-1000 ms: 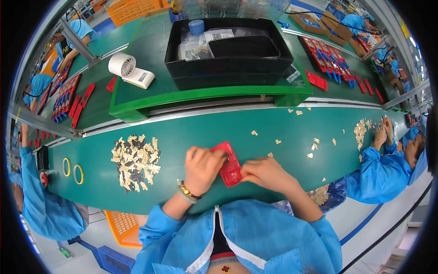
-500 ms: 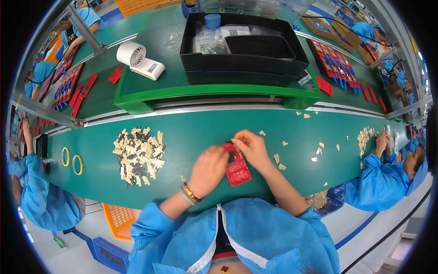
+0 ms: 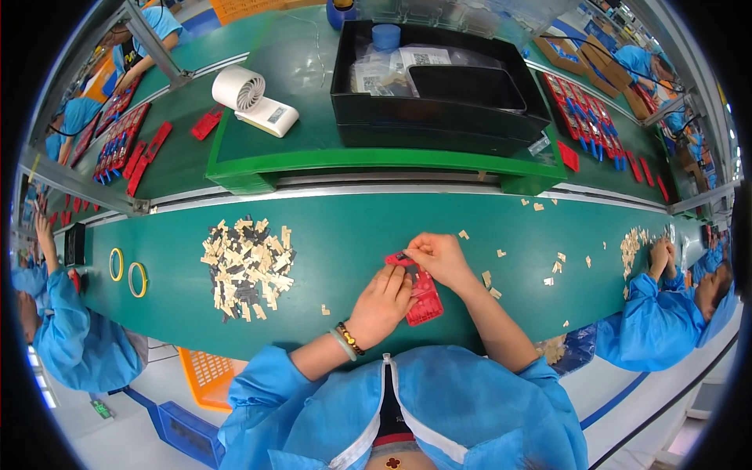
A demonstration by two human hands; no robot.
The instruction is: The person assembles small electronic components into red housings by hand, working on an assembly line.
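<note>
A red plastic housing point(image 3: 425, 304) lies on the green bench in front of me, slightly tilted, its open inner side with ribs facing up. My left hand point(image 3: 379, 305) rests over its left side, fingers close together and pressed on its middle, hiding part of it. At the housing's far end, my right hand point(image 3: 437, 257) pinches with thumb and forefinger at a small dark piece point(image 3: 403, 255); its exact kind is too small to make out. Left of my hands lies a pile of small cream and black L-shaped pieces point(image 3: 247, 268).
Loose cream pieces point(image 3: 487, 279) are scattered to the right. Two tape rolls point(image 3: 138, 280) lie far left. A green-edged shelf point(image 3: 376, 160) carries a black box point(image 3: 439, 125) and a white fan point(image 3: 254, 102). Co-workers in blue sit on both sides, one with hands point(image 3: 663, 257) at another pile.
My left hand, blurred before, now lies still with its fingers across the housing's middle. My right hand stays pinched at the far end. The whole view has shifted slightly.
</note>
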